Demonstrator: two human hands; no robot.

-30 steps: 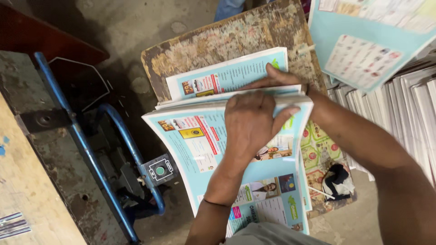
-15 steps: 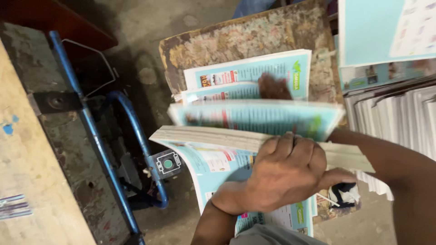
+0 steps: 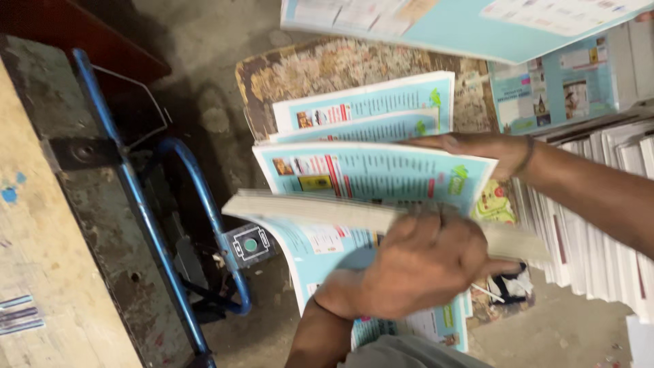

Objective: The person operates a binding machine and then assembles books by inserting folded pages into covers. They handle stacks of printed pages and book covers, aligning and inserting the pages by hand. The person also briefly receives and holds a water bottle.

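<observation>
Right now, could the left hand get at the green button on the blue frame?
Probably yes: the left hand grips a thick stack, but the button sits uncovered just beside it, nothing between.

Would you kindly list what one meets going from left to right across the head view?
Wooden bench top → blue metal frame → green push button → left hand gripping the lifted stack of printed sheets → right hand → white paper stacks.

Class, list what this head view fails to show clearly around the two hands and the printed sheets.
- Left hand: fingertips motion-blurred, grip unclear.
- Right hand: palm hidden behind lifted sheet.
- Thick bundle: sheet count too fine.
- Worn board: mostly covered by sheets.
- Top sheet: cut by frame edge.
</observation>
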